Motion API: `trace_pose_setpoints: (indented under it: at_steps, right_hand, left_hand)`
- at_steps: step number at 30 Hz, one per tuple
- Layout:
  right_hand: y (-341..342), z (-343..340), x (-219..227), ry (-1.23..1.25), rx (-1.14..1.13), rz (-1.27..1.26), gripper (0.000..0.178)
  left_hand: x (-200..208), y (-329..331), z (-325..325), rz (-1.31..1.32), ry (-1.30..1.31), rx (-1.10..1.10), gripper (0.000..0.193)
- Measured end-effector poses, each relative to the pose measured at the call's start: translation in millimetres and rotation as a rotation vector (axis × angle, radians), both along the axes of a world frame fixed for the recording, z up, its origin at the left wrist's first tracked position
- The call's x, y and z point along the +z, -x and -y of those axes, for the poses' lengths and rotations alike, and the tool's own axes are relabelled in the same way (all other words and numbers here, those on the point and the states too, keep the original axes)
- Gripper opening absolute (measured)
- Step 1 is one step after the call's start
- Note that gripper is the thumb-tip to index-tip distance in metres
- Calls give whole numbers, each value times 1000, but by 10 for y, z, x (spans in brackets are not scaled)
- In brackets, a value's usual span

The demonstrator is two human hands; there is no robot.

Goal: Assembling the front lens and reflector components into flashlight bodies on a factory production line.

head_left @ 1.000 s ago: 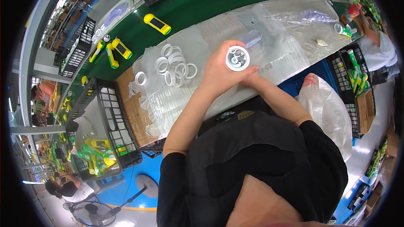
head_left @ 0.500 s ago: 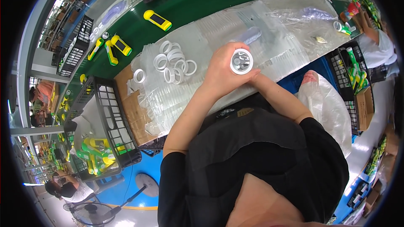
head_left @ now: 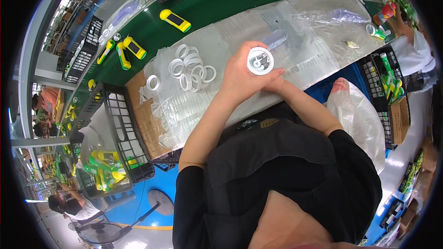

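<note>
My left hand (head_left: 241, 74) is wrapped round the head of a flashlight (head_left: 260, 61), whose white rim and shiny reflector face up toward me. Its body is hidden below the hand. Just under the left thumb is my right hand (head_left: 276, 84), close against the flashlight's underside; its fingers are hidden, so its grip does not show. To the left, several loose white rings (head_left: 191, 67) lie in a cluster on the plastic-covered worktop (head_left: 221, 44). Beyond my hands lies a clear plastic piece (head_left: 277, 39).
A yellow-green flashlight (head_left: 176, 20) lies on the green belt (head_left: 203, 13), with several more to its left. Black crates (head_left: 127, 127) of flashlights stand at left and right. A white sack (head_left: 357, 115) is beside my right arm. Another person (head_left: 410, 50) works at far right.
The flashlight in my left hand has shifted slightly left and away from me, and its head has tilted. My hands have moved with it. The loose rings have not moved.
</note>
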State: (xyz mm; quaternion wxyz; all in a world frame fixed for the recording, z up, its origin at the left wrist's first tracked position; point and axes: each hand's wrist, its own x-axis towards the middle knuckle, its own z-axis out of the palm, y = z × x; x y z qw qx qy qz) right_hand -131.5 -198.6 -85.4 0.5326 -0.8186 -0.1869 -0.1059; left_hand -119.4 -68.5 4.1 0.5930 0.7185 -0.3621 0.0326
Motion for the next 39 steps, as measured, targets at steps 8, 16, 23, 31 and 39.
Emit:
trace_pose_setpoints:
  at_steps: [8,16,23,31,39]
  right_hand:
    - [-72,-17,-315,-329,22,-118,33]
    - [-164,17,-537,-835,134,-242,33]
    - [-293,14,-28,-268,92,300,37]
    - [-259,-91,141,-325,120,49,45]
    - [-201,-28,345,25,126,-174,59]
  left_hand:
    - [-16,34,2,9,14,-38,53]
    - [-97,-5,-46,175,49,-129,52]
    - [-88,-137,-102,260,190,-213,54]
    - [-35,-188,-272,143,98,-121,60]
    - [158,-400,-649,317,-157,48,61]
